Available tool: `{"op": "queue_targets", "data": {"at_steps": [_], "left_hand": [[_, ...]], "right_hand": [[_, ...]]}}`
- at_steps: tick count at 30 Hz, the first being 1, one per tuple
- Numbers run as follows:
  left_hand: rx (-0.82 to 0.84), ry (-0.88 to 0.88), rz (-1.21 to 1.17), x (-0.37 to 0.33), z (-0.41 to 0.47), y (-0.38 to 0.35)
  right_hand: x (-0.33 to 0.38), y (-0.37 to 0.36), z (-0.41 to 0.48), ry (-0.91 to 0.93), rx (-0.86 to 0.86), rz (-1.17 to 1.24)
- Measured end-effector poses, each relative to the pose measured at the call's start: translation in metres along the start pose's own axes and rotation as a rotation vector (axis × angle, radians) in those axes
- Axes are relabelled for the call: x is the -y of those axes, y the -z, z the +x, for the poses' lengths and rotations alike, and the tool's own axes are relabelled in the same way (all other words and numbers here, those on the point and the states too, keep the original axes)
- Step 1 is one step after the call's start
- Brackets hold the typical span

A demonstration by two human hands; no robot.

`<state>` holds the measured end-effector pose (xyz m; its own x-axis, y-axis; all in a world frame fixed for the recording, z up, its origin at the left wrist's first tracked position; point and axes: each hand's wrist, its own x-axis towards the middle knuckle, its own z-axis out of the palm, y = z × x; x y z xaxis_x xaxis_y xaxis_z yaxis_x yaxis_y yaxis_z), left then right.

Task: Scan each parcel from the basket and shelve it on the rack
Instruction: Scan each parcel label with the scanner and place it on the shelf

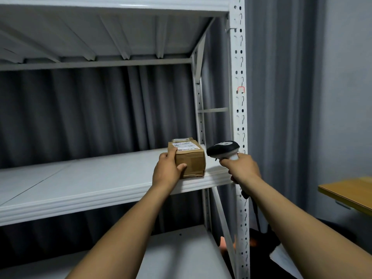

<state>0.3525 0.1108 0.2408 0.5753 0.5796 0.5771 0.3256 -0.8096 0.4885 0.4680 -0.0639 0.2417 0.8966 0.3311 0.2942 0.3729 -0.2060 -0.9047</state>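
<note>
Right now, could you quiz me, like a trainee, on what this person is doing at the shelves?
1. Where does the brown cardboard parcel with a white label rest?
A) on the floor
B) on the white metal rack's shelf
C) hanging from a hook
2. True or false: the left hand is clear of the parcel.
3. Fill in: the black-and-white handheld scanner is held by the ___ hand.

Key
1. B, near the shelf's right end.
2. False: it grips the parcel.
3. Right: the right hand grips the scanner's handle.
</note>
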Motion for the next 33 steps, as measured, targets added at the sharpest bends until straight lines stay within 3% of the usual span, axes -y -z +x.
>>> {"op": "queue_targets", "data": {"at_steps": [14, 23, 33], "left_hand": [[0.054, 0.057, 0.047, 0.002, -0.026, 0.026], [0.273, 0.132, 0.172, 0.064, -0.176, 0.023], [0.496, 0.291, 0.096, 0.092, -0.358, -0.017]], "right_hand": [[0.001, 0.017, -0.044, 0.010, 0.050, -0.086], [-0.075, 0.002, -0.150, -0.110, 0.148, -0.033], [-0.152, 0.022, -0.258, -0.132, 0.264, -0.226]]}}
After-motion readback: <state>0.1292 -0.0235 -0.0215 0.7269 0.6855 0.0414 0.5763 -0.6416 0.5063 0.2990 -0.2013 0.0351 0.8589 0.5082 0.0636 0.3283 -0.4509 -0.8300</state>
